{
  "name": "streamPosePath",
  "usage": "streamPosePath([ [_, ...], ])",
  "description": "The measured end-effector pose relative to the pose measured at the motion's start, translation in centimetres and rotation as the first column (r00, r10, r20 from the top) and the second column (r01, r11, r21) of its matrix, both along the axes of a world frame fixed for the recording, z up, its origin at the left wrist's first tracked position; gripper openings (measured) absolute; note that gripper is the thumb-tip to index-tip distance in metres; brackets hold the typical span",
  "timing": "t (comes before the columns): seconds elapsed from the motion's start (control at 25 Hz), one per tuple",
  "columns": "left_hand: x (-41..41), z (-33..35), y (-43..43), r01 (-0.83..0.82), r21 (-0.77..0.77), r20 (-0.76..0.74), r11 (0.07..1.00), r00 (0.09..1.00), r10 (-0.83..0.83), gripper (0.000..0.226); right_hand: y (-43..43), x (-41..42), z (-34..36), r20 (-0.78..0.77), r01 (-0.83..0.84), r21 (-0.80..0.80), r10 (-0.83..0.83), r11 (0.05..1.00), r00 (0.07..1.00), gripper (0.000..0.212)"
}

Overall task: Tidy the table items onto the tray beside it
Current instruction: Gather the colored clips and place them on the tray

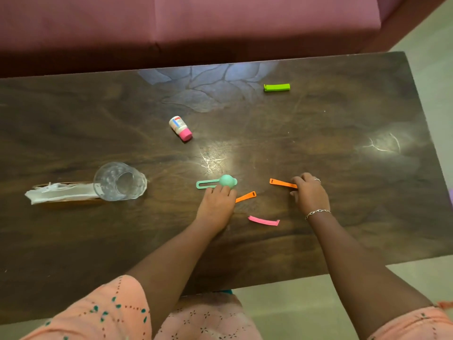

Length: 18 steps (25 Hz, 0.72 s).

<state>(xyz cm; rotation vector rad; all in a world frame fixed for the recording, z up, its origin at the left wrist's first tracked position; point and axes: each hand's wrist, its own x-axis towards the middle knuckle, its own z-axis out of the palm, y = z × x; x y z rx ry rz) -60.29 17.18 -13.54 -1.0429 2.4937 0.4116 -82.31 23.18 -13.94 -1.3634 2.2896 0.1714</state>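
On the dark wooden table (343, 133), my left hand (217, 204) lies fingers down on an orange clip (246, 196), its fingertips touching a teal spoon (217, 182). My right hand (310, 193) curls over the near end of a second orange clip (282, 183). A pink clip (263, 220) lies between my wrists. Farther back lie a small white bottle with a pink cap (181, 128) on its side and a green clip (277, 87). To the left, a clear glass (120, 181) lies tipped over beside a white napkin (61, 192). No tray is in view.
A maroon sofa (196, 25) runs along the table's far edge. Pale floor (431, 57) shows at the right and below the near table edge. My peach patterned sleeves fill the bottom of the view.
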Motion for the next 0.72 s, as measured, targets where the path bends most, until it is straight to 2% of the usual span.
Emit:
streamPosePath([
  [0.12, -0.9, -0.2, -0.3, -0.086, 0.029, 0.027, 0.996, 0.996, 0.085, 0.025, 0.2, -0.3, -1.1, -0.008, -0.006, -0.03, 0.006, 1.0, 1.0, 0.026],
  [0.16, -1.1, -0.3, -0.4, -0.098, -0.003, -0.009, 0.995, 0.995, 0.098, 0.026, 0.1, -0.2, -1.4, -0.01, -0.007, -0.048, 0.006, 0.999, 1.0, 0.024],
  [0.28, -2.5, -0.4, -0.4, -0.088, 0.068, 0.012, 0.994, 0.996, 0.088, 0.028, -0.2, 0.0, -1.7, -0.011, 0.005, -0.076, -0.006, 0.997, 1.0, 0.017],
  [0.36, -2.9, -0.1, -0.2, -0.088, 0.025, -0.005, 0.996, 0.996, 0.088, 0.024, -0.2, 0.1, -1.7, -0.006, 0.026, -0.054, -0.027, 0.998, 1.0, 0.015],
  [0.44, -2.5, -0.7, 0.0, -0.104, 0.077, -0.006, 0.992, 0.994, 0.105, 0.021, -0.2, 0.6, -1.3, 0.055, 0.129, -0.068, -0.126, 0.989, 0.991, 0.012],
  [0.56, -1.3, -1.5, 0.2, -0.179, 0.102, -0.067, 0.978, 0.98, 0.187, 0.023, -0.6, 2.3, -0.2, 0.2, 0.349, -0.16, -0.316, 0.923, 0.927, 0.011],
  [0.72, 1.7, 0.3, -0.3, -0.413, 0.218, -0.188, 0.884, 0.871, 0.453, 0.019, -2.4, 5.9, 1.6, 0.391, 0.533, -0.148, -0.446, 0.833, 0.805, 0.009],
])
